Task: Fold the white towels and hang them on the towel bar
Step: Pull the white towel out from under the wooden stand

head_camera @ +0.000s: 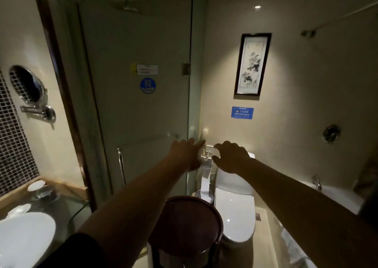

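Note:
The bathroom is dim. My left hand (189, 152) reaches forward with fingers stretched out and holds nothing; it is at the edge of the glass shower door (143, 108). My right hand (232, 157) hovers above the toilet tank, fingers spread and curled, also with nothing in it. Between the hands a small wall hook (207, 150) carries a hanging white strip. A horizontal bar (147, 139) crosses the glass door, and a pale sheet-like shape (151, 161) seems to hang below it; whether it is a towel is unclear. A pale cloth (290, 245) lies at the lower right.
A white toilet (235, 210) stands ahead with a round dark wooden stool (185, 224) in front of it. A white basin (24, 239) and counter are at the lower left, a bathtub edge (335, 194) at the right. A framed picture (252, 63) hangs on the wall.

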Demonstrator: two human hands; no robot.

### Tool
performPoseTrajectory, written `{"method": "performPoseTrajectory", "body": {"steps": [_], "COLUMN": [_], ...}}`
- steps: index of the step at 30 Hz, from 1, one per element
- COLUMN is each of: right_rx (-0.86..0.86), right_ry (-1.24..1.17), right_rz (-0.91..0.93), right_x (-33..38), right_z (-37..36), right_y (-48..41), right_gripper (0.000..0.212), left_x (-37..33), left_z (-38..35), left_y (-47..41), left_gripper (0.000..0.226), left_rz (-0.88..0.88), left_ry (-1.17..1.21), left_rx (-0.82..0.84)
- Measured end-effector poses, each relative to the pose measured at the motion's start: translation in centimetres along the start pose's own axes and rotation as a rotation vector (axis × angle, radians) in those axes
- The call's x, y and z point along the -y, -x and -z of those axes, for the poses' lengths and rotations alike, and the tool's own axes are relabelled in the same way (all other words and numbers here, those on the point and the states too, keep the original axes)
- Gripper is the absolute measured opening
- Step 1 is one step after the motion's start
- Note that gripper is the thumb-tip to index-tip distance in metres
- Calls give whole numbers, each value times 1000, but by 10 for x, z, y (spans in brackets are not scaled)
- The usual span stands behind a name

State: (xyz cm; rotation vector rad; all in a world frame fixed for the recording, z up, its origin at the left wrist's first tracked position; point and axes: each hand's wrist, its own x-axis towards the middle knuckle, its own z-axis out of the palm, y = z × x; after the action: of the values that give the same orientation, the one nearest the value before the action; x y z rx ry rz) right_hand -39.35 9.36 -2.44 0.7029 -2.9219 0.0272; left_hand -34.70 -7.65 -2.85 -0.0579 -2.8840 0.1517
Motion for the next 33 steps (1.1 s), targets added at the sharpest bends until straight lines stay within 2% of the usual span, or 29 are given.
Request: {"method": "performPoseTrajectory", "body": {"steps": [5,11,15,18,21,29,33], "right_rx": [13,9,40,74,87,123,181], "right_ry": [-1,-31,-22,-2,18,-84,81], "right_rz": [-22,-84,-88,-47,34,162,239], "right_x": [5,19,24,26,22,10,10], "right_z": [-15,-29,-47,-61,-68,-104,-138], "right_y": [-34,-71,-95,-113,-139,-218,-231], "right_gripper": [58,54,54,53,53,45,49], "left_x": [32,56,63,66,71,87,85], "left_z": [-6,-38,-67,-89,-104,-152,-208], "left_y": [-37,-65,-82,-95,-116,-155,-142], "left_gripper": [78,74,70,65,60,61,62], "left_rz": [1,-117,-95,-104,-94,53,65], "left_ry": [-26,23,97,73,98,124,178], "left_rx": [15,-25,46,102,87,107,195]}}
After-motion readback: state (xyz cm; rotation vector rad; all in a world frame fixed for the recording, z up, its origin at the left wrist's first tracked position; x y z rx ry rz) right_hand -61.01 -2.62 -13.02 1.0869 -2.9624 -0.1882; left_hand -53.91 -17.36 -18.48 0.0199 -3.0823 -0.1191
